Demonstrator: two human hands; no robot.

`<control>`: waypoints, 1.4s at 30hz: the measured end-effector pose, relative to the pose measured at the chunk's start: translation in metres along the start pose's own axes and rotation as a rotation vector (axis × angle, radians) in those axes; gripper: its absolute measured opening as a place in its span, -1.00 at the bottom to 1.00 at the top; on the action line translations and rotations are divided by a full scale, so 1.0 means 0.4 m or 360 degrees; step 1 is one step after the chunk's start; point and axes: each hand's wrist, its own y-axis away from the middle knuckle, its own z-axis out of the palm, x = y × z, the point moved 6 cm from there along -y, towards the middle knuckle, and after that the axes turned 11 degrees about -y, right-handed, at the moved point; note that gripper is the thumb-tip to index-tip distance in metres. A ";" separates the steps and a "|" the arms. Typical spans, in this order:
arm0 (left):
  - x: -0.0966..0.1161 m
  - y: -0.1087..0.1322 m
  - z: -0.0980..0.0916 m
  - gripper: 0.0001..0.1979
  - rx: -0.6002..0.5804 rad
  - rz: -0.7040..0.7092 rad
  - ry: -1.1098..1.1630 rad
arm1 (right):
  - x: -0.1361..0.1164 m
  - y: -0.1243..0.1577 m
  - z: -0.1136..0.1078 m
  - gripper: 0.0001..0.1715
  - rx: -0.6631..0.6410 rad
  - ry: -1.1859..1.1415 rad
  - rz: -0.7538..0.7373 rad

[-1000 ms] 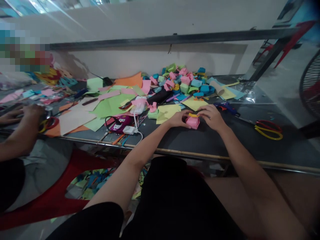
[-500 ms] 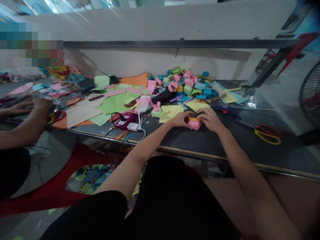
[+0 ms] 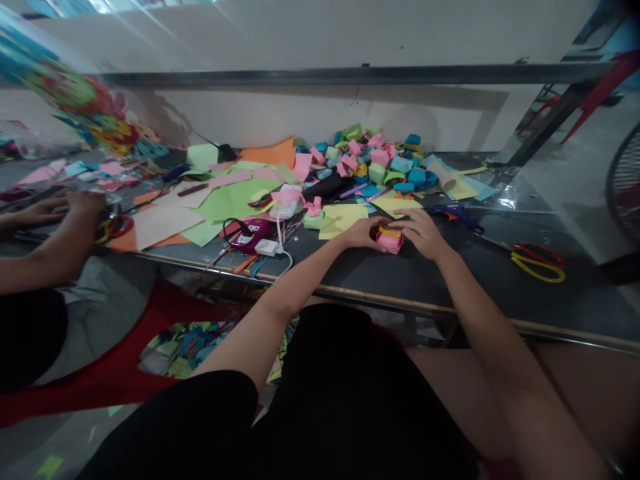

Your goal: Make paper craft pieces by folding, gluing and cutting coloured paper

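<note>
A small pink folded-paper box point(image 3: 391, 243) with a yellow paper band point(image 3: 389, 231) along its top is between my hands, over the dark tabletop. Curled around its left side, my left hand point(image 3: 367, 233) grips it. My right hand point(image 3: 423, 232) has its fingertips on the upper right of the box, at the yellow band; the exact grip is partly hidden. Just beyond my hands lie yellow paper sheets point(image 3: 343, 221). A blue glue gun point(image 3: 457, 217) rests to the right of my right hand.
Scissors point(image 3: 539, 261) lie at the right. Behind is a heap of coloured folded-paper pieces point(image 3: 377, 160). A purple power strip point(image 3: 253, 237) with a white plug and cable sits left, beside green paper point(image 3: 235, 200). Another person's arm point(image 3: 65, 233) is at the far left.
The view has shifted slightly. My right fingers have moved a little on the box, and the yellow band shows more clearly. My left hand keeps its hold.
</note>
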 end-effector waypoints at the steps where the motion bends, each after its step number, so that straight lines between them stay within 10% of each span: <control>1: -0.001 0.000 0.000 -0.07 0.0002 -0.0001 0.0013 | -0.007 0.001 0.004 -0.53 -0.0024 0.0011 -0.0001; 19: 0.013 0.003 -0.002 -0.11 0.0027 -0.0034 -0.0071 | 0.008 0.015 0.001 -0.24 0.0022 -0.0081 -0.0027; 42: 0.032 0.003 0.001 -0.14 -0.0052 0.0007 -0.0242 | -0.023 0.011 -0.006 -0.78 0.0211 -0.0033 -0.0103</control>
